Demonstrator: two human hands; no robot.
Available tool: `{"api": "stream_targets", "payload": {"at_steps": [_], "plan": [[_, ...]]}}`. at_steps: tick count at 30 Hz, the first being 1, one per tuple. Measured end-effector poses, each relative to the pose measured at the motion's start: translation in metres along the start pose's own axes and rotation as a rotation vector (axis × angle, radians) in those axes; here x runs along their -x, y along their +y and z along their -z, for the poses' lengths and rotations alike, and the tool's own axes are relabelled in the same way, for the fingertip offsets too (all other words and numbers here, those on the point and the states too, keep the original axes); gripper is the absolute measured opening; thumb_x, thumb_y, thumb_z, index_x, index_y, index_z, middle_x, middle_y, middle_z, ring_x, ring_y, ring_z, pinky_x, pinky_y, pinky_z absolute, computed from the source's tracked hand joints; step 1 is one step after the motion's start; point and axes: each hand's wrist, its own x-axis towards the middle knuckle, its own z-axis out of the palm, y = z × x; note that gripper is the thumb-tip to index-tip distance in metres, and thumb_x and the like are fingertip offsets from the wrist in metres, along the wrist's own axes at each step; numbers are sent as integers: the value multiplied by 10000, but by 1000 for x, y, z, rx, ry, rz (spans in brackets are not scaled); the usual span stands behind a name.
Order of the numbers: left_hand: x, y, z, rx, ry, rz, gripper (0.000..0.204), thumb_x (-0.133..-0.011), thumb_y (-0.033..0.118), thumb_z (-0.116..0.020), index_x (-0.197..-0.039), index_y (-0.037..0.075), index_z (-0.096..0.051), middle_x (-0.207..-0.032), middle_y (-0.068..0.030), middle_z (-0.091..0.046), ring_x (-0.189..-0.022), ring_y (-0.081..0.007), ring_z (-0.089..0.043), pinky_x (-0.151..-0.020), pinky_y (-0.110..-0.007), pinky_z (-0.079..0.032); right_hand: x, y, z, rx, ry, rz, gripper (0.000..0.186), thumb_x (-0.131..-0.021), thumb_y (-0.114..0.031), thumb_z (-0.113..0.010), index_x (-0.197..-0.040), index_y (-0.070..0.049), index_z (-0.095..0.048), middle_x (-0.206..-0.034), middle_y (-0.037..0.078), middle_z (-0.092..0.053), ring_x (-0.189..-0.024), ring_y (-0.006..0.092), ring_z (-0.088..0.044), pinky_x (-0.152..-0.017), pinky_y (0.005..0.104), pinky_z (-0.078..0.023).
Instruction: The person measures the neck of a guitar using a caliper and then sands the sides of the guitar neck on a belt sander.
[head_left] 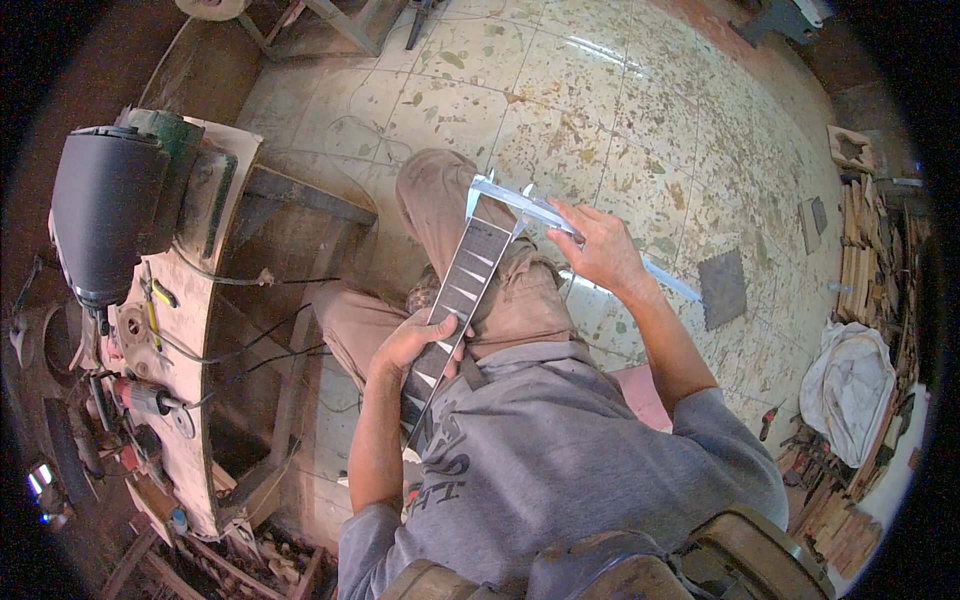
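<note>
Across my lap lies a guitar fingerboard (468,275), long, dark and slanted, with pale pointed inlays and light edges. My left hand (408,342) grips it near its middle, thumb on the face and fingers round the far edge. At its far end a metal vernier caliper (530,205) spans the width, one jaw at each side; whether both jaws touch I cannot tell. My right hand (605,245) is closed round the caliper's sliding part, and the beam sticks out to the right past the wrist. The fingerboard's near end is partly hidden by my shirt and left forearm.
On the left stands a workbench (185,330) with a large dark grey-and-green machine (110,210), a yellow-handled tool (153,310) and a red-and-grey power tool (140,395). A grey square sheet (722,288) lies on the tiled floor. A white sack (848,392) and stacked wood (865,245) line the right.
</note>
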Motion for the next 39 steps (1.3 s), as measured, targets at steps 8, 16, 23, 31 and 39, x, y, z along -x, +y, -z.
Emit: {"api": "stream_targets", "payload": {"at_steps": [8,16,23,31,39], "plan": [[0,0,0,17,-8,-2,552,-941,515,-702,-1097,-10,-635,-735,-98,-670,-527,-211,-648,-483,-328,-526,-2,-1,0,-44,13,-14,410,-902,-203,-728,-1270,-30,-669,-895,170,-703,-717,333,-696,-643,423,-562],[0,0,-1,23,-15,-16,544,-948,507,-693,-1101,-12,-640,-736,-99,-669,-527,-211,-647,-486,-332,-526,-2,0,1,-3,1,-7,402,-899,-185,-754,-1249,-4,-678,-928,158,-717,-717,275,-711,-636,369,-586],[1,1,-3,3,15,-8,530,-951,505,-691,-1088,-6,-650,-721,-89,-662,-526,-207,-641,-492,-323,-514,-3,0,1,-41,19,-24,391,-894,-218,-746,-1226,-21,-681,-897,175,-696,-719,346,-692,-639,436,-561],[2,3,-4,57,-5,-12,494,-953,465,-711,-1062,-15,-664,-731,-92,-675,-540,-212,-664,-494,-316,-521,0,7,-5,-1,34,34,402,-935,-256,-726,-1262,-32,-657,-899,181,-700,-784,393,-690,-675,463,-556],[1,3,-4,45,0,-24,493,-947,466,-719,-1062,-10,-664,-728,-90,-675,-532,-213,-663,-490,-314,-514,1,7,-9,61,43,-6,398,-930,-282,-727,-1235,-31,-676,-878,182,-706,-790,378,-701,-677,462,-558]]}}
